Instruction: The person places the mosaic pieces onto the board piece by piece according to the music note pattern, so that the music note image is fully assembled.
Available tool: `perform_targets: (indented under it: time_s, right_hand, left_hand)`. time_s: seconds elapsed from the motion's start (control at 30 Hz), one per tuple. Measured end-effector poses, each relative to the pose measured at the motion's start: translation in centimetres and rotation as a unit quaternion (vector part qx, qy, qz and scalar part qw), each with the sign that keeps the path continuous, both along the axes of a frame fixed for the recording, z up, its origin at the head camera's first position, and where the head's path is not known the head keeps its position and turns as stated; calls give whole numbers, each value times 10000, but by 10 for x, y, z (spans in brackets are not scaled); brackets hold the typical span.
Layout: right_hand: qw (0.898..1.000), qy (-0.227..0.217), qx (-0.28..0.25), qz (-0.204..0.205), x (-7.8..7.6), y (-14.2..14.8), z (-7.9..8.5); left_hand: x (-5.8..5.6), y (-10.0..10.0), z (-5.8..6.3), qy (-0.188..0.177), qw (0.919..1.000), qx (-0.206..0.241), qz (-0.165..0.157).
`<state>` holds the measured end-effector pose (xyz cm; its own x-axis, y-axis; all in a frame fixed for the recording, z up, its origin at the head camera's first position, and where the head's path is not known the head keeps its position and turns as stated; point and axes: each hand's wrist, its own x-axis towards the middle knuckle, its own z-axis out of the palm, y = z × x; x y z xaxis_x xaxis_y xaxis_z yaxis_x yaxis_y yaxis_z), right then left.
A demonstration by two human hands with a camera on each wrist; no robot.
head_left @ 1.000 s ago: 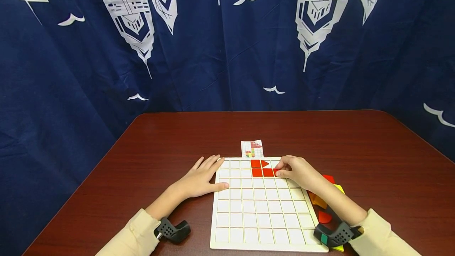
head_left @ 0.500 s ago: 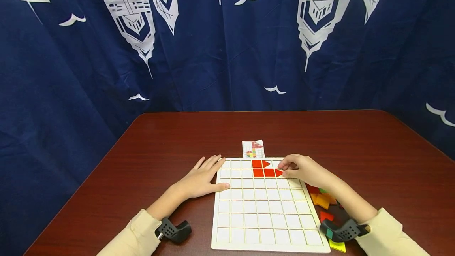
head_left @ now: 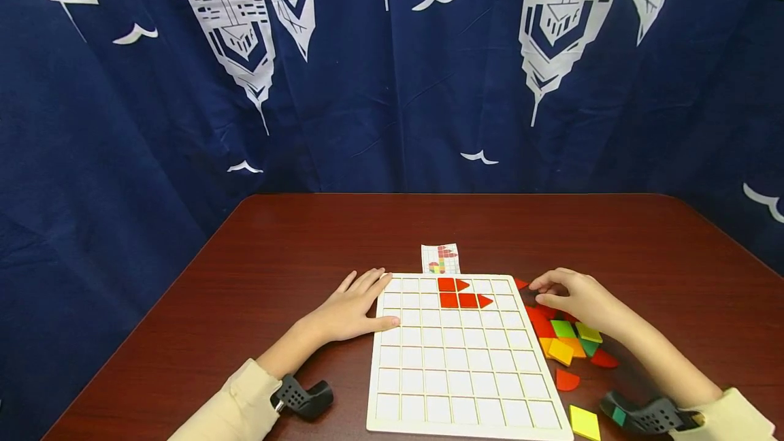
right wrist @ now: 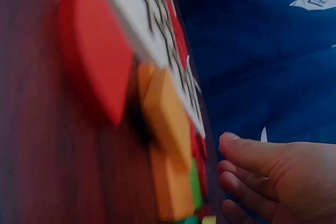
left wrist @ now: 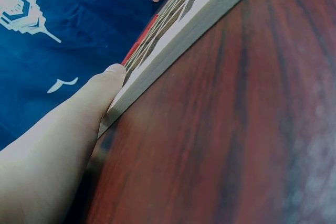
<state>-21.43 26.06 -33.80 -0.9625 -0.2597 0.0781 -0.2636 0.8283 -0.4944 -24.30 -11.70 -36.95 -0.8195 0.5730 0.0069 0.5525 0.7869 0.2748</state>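
Observation:
A white grid board [head_left: 456, 359] lies on the table. Near its far edge two rows of red pieces fill some squares: a red square [head_left: 446, 284] with a red triangle [head_left: 462, 285], and below them two red squares ending in another red triangle [head_left: 485, 301]. My left hand [head_left: 352, 312] rests with spread fingers on the board's far left corner, thumb over its edge. Off the board's right side, my right hand [head_left: 572, 298] hovers with loosely bent fingers and nothing between them. Just left of its fingertips lies a red piece [head_left: 520, 284], partly behind the board's corner.
Right of the board lies a loose pile of red, green and orange pieces [head_left: 559, 348]. Nearer are a red rounded piece [head_left: 566, 380] and a yellow square [head_left: 584, 422]. A small printed pattern card [head_left: 440, 258] sits at the board's far edge. A blue curtain [head_left: 392, 101] hangs behind the table.
My right hand has let go of the red triangle in the second row and moved right, off the board and over the loose pieces. My left hand has stayed on the board.

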Motion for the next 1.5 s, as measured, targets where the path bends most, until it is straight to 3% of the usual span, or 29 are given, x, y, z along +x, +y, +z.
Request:
perform_targets:
  time_s: [0.43, 0.9, 1.3, 1.5]
  right_hand:
    - [9992, 259, 311, -59, 11, 16, -12]
    - [9982, 507, 294, -94, 8, 19, -18]
    - [9991, 425, -53, -56, 7, 17, -19]
    - [9996, 113, -265, -78, 7, 16, -17]
  left_hand:
    - [0, 0, 0, 59, 10000, -34, 16]
    - [-1, 0, -2, -2, 10000, -5, 22]
    - [-2, 0, -2, 28, 10000, -19, -24]
    - [-1, 0, -1, 4, 10000, -20, 8]
